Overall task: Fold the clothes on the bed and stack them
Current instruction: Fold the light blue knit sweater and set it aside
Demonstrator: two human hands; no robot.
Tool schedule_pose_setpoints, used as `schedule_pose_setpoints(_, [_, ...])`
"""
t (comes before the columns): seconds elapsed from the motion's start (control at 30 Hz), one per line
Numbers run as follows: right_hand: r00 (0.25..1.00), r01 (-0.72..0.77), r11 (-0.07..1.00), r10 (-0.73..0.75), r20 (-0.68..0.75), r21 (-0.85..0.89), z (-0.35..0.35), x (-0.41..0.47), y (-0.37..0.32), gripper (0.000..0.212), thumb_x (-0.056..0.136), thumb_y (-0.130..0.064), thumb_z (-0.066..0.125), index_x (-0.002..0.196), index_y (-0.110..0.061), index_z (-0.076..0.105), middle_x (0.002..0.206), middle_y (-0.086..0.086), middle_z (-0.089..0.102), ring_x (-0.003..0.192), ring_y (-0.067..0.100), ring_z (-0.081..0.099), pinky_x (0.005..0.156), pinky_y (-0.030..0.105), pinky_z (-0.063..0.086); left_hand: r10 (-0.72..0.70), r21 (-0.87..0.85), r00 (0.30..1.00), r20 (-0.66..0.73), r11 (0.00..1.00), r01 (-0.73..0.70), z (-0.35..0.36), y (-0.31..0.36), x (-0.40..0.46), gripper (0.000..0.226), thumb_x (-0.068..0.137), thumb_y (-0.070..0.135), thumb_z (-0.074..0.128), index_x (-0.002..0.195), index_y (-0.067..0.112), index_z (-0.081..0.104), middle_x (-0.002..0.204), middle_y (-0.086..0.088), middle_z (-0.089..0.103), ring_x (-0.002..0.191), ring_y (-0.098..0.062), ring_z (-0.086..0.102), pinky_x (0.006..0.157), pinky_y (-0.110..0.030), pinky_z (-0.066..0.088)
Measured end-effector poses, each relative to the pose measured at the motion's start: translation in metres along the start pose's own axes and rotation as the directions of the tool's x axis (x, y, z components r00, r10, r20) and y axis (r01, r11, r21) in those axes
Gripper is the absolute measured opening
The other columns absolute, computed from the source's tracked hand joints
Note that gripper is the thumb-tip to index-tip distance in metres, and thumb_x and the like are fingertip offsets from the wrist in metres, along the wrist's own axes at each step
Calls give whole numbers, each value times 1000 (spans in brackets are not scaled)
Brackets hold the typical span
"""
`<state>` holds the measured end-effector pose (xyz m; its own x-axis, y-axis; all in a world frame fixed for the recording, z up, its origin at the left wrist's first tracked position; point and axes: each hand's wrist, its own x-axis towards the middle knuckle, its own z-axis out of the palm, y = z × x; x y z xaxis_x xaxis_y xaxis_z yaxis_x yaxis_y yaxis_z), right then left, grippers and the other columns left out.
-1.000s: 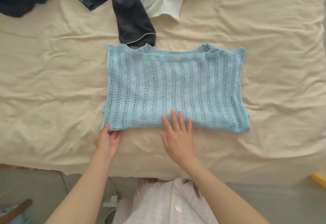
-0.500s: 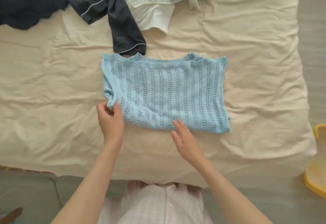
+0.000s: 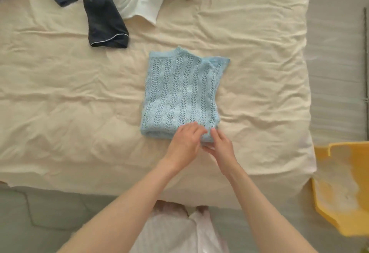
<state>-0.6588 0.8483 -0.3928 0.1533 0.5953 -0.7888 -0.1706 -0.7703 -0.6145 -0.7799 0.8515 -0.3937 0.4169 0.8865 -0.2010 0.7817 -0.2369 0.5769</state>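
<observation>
Left hand (image 3: 184, 143): fingers curled down onto the near right corner of the blue knit top (image 3: 182, 95), apparently gripping its edge; the grip itself is half hidden.
Right hand (image 3: 220, 147): touching the left hand, thumb and fingers pinching that same corner from the right.
Blue knit top: folded into a narrow, upright rectangle, stretching away from the fingertips, neckband at the far end.
Bed sheet (image 3: 60, 103): cream and wrinkled, under the top and both hands.
Dark navy garment (image 3: 103, 15): white piping, lying loose, well beyond the fingers to the far left.
White garment (image 3: 139, 3): crumpled just right of the navy one.
Yellow tub (image 3: 343, 189): off the bed, right of the hands.
</observation>
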Motion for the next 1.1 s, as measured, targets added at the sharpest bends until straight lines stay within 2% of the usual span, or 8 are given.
schedule_pose_setpoints(0.2, [984, -58, 997, 65, -166, 46, 14, 24, -2, 24, 90, -10, 59, 113, -2, 59, 105, 10, 65, 94, 24, 63, 73, 38, 58, -293, 276, 943, -160, 903, 328, -25, -61, -33, 64, 56, 0, 80, 117, 11, 64, 125, -20, 57, 118, -44, 51, 93, -63, 39])
schedule_pose_setpoints(0.43, [926, 29, 980, -101, -363, -198, 8, 27, 3, 7, 84, -13, 65, 90, -12, 61, 85, 5, 64, 81, 22, 60, 82, 50, 53, -178, 176, 981, -81, 966, 190, -26, -86, -35, 47, 67, -14, 70, 112, 1, 66, 122, -23, 60, 115, -47, 53, 92, -55, 48])
schedule_pose_setpoints(0.53, [924, -99, 983, 33, -381, -153, 0, 28, 10, 11, 85, -12, 64, 95, -8, 61, 99, 11, 66, 88, 24, 61, 86, 45, 53, -133, 185, 988, -82, 972, 146, -21, -83, -38, 36, 69, -13, 71, 102, -1, 70, 115, -21, 64, 110, -46, 58, 84, -54, 52])
schedule_pose_setpoints(0.6, [897, -10, 947, -133, -421, -320, 1, 24, 8, 25, 85, -10, 62, 109, -3, 56, 112, 15, 61, 98, 27, 58, 90, 37, 46, -87, 246, 993, -82, 964, 105, -23, -86, -39, 41, 65, -9, 76, 104, 1, 69, 115, -20, 65, 109, -44, 59, 81, -51, 54])
schedule_pose_setpoints(0.7, [707, 391, 464, -704, -64, -795, 2, 10, 13, 43, 76, -4, 70, 116, 2, 55, 117, 20, 56, 110, 36, 54, 94, 41, 43, -43, 364, 999, 5, 931, 38, -23, -95, -44, 67, 56, -1, 83, 120, 4, 63, 127, -19, 58, 116, -41, 56, 86, -48, 52])
schedule_pose_setpoints(0.8, [554, 505, -116, -717, 424, -855, 1, 7, 28, 60, 64, -14, 82, 119, -1, 61, 122, 20, 60, 114, 37, 58, 94, 52, 47, 77, 496, 997, -5, 866, -64, -23, -111, -51, 67, 71, -6, 67, 134, 8, 50, 136, -17, 51, 122, -40, 51, 92, -48, 49])
schedule_pose_setpoints(0.93, [676, 443, -294, -512, 531, -847, -8, 29, 35, 80, 59, -27, 87, 127, 0, 57, 133, 18, 55, 121, 32, 54, 96, 55, 45, 194, 581, 981, -24, 801, -144, -20, -130, -44, 56, 80, -3, 34, 128, 12, 58, 130, -17, 57, 115, -36, 58, 88, -48, 50])
schedule_pose_setpoints(1.1, [552, 441, -398, -586, 593, -804, -14, 49, 32, 60, 63, -4, 78, 121, 0, 62, 122, 14, 63, 115, 27, 60, 101, 54, 41, 133, 402, 982, -133, 913, -69, -15, -129, -34, 57, 63, -21, 63, 114, 2, 66, 116, -25, 62, 100, -40, 64, 74, -44, 56])
